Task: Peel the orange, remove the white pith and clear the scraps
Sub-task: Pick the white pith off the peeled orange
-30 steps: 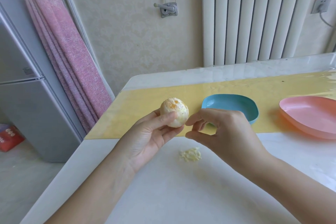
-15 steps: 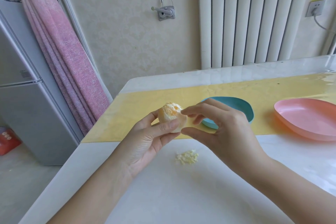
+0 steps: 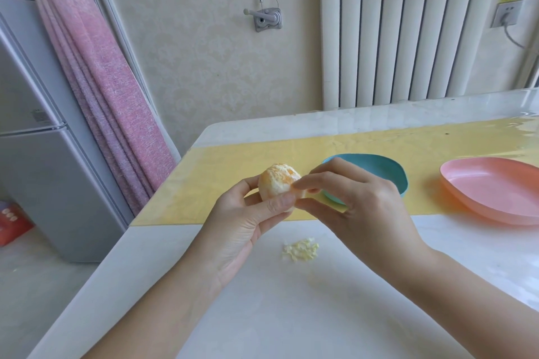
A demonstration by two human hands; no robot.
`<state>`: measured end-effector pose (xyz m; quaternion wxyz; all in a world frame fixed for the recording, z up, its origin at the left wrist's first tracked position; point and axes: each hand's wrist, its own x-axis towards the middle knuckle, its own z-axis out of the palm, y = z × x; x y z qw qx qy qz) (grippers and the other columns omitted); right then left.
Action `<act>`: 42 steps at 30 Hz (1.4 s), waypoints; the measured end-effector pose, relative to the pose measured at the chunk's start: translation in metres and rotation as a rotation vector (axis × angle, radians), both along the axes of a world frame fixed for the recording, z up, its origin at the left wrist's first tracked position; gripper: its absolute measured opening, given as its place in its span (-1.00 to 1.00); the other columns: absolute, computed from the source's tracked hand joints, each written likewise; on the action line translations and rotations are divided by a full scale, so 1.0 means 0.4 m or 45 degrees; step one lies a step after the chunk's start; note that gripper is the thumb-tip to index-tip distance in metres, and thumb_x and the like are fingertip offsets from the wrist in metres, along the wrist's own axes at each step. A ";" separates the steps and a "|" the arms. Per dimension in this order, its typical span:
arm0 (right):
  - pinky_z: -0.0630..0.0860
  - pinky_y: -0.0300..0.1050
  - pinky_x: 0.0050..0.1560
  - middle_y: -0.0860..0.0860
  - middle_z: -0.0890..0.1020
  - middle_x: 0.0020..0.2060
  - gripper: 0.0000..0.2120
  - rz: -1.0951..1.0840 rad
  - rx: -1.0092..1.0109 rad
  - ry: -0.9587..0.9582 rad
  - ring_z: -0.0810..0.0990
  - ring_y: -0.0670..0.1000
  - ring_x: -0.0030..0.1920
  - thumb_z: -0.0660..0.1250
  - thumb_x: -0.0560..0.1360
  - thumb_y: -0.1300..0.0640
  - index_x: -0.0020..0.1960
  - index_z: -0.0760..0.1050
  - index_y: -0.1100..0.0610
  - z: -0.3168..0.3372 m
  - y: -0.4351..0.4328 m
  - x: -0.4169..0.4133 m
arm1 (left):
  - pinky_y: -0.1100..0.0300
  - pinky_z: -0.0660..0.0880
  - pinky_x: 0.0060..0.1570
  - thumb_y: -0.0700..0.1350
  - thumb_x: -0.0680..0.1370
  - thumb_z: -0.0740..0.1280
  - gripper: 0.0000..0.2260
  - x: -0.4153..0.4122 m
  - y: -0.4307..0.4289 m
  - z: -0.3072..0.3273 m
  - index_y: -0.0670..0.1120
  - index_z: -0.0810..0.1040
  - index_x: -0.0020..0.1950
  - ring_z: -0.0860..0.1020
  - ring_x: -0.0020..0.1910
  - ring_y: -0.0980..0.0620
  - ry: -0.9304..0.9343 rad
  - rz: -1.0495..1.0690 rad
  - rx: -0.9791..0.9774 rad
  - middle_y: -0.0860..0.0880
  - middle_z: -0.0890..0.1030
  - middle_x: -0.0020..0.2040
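A peeled orange [image 3: 277, 182], mostly covered in pale pith with orange flesh showing near the top, is held above the table. My left hand [image 3: 245, 227] grips it from below and behind, thumb across its front. My right hand [image 3: 355, 210] reaches in from the right and pinches at the fruit's right side with forefinger and thumb. A small heap of pale yellow pith scraps [image 3: 300, 250] lies on the white table [image 3: 262, 315] just below the hands.
A teal dish [image 3: 388, 167] sits on the yellow mat [image 3: 221, 183] behind my right hand, and a pink dish [image 3: 495, 192] stands further right. The table's left edge drops off toward a grey fridge [image 3: 43, 169] and pink curtain [image 3: 102, 81].
My right hand has moved left from beside the orange onto it, and its fingertips now pinch at the fruit's right side. The left hand keeps holding the orange.
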<state>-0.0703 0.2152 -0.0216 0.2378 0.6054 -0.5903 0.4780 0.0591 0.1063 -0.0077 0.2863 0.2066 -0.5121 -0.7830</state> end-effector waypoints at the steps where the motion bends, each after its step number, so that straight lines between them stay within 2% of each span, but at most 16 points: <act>1: 0.47 -0.29 -0.30 -0.07 0.59 -0.21 -0.89 -0.004 -0.007 0.007 0.54 -0.14 -0.27 0.45 0.41 0.11 -0.10 0.65 0.12 0.001 0.000 0.000 | 0.19 0.60 0.03 -0.27 0.24 0.47 -0.48 -0.001 0.001 -0.001 -0.28 0.49 0.19 0.67 0.01 -0.06 0.006 0.015 -0.001 -0.23 0.68 0.03; 4: 0.45 -0.34 -0.30 -0.07 0.60 -0.24 -0.92 -0.009 -0.030 0.018 0.53 -0.14 -0.29 0.46 0.41 0.12 -0.13 0.66 0.12 0.001 0.003 0.000 | 0.21 0.61 -0.03 -0.28 0.23 0.47 -0.49 -0.002 0.005 0.001 -0.27 0.49 0.17 0.68 -0.06 -0.02 0.022 0.038 -0.003 -0.16 0.70 -0.06; 7: 0.45 -0.27 -0.34 -0.06 0.60 -0.27 -0.95 0.001 -0.056 0.047 0.54 -0.11 -0.35 0.46 0.41 0.14 -0.15 0.67 0.11 0.003 0.004 0.000 | 0.23 0.61 -0.07 -0.28 0.24 0.47 -0.50 -0.001 0.006 0.003 -0.28 0.49 0.16 0.67 -0.06 -0.01 0.038 0.033 0.013 -0.16 0.69 -0.06; 11: 0.43 -0.26 -0.36 -0.05 0.60 -0.28 -0.95 -0.005 -0.089 0.070 0.52 -0.08 -0.37 0.46 0.42 0.15 -0.19 0.66 0.13 0.007 0.008 0.001 | 0.19 0.61 -0.02 -0.31 0.31 0.53 -0.52 0.000 0.004 0.001 -0.31 0.48 0.18 0.66 -0.08 0.01 0.049 -0.008 0.030 -0.15 0.68 -0.06; 15: 0.46 -0.23 -0.29 -0.03 0.65 -0.14 -0.92 -0.038 -0.127 0.127 0.59 -0.04 -0.25 0.45 0.45 0.20 -0.22 0.63 0.16 0.013 0.009 0.008 | 0.19 0.61 0.00 -0.26 0.31 0.45 -0.60 0.002 0.003 0.006 -0.28 0.49 0.12 0.66 -0.11 0.03 0.104 -0.038 0.024 -0.12 0.68 -0.09; 18: 0.46 -0.32 -0.20 -0.03 0.66 -0.05 -0.90 -0.017 -0.109 0.155 0.61 -0.05 -0.15 0.44 0.46 0.27 -0.23 0.59 0.19 0.015 0.007 0.012 | 0.21 0.60 -0.03 -0.28 0.30 0.45 -0.62 0.001 0.005 0.008 -0.24 0.49 0.08 0.67 -0.07 0.00 0.132 -0.004 -0.025 -0.13 0.69 -0.06; 20: 0.43 -0.39 -0.17 -0.02 0.66 -0.06 -0.90 -0.003 -0.093 0.164 0.59 -0.06 -0.14 0.43 0.46 0.29 -0.23 0.58 0.21 0.015 0.007 0.010 | 0.21 0.60 -0.02 -0.30 0.28 0.47 -0.58 -0.001 0.007 0.008 -0.23 0.49 0.10 0.67 -0.03 -0.02 0.133 0.030 -0.060 -0.16 0.68 -0.01; 27: 0.44 -0.33 -0.16 0.01 0.64 -0.13 -0.89 -0.009 -0.093 0.227 0.60 0.01 -0.18 0.39 0.48 0.28 -0.22 0.58 0.22 0.017 0.009 0.010 | 0.19 0.60 0.01 -0.28 0.23 0.49 -0.54 0.000 0.008 0.003 -0.19 0.48 0.10 0.67 -0.06 -0.02 0.102 0.053 -0.136 -0.11 0.69 -0.07; 31: 0.44 -0.33 -0.15 0.01 0.64 -0.16 -0.91 0.009 -0.083 0.247 0.59 0.01 -0.19 0.40 0.48 0.30 -0.22 0.59 0.22 0.020 0.011 0.007 | 0.20 0.60 0.00 -0.28 0.24 0.49 -0.54 -0.001 0.010 0.002 -0.20 0.47 0.10 0.67 -0.05 -0.01 0.101 0.043 -0.125 -0.14 0.67 -0.02; 36: 0.47 -0.22 -0.20 0.00 0.63 -0.17 -0.91 0.026 -0.053 0.265 0.59 0.03 -0.21 0.39 0.48 0.30 -0.20 0.59 0.21 0.022 0.014 0.004 | 0.23 0.59 -0.07 -0.28 0.25 0.49 -0.53 0.000 0.007 -0.001 -0.23 0.47 0.12 0.67 -0.05 -0.01 0.115 0.024 -0.089 -0.17 0.66 0.01; 42: 0.46 -0.25 -0.17 0.00 0.62 -0.17 -0.91 0.047 -0.030 0.269 0.58 0.03 -0.20 0.37 0.49 0.32 -0.19 0.59 0.21 0.025 0.017 0.003 | 0.24 0.59 -0.08 -0.29 0.28 0.48 -0.54 0.003 0.005 -0.005 -0.25 0.47 0.14 0.67 -0.08 0.02 0.130 -0.043 -0.054 -0.12 0.68 -0.05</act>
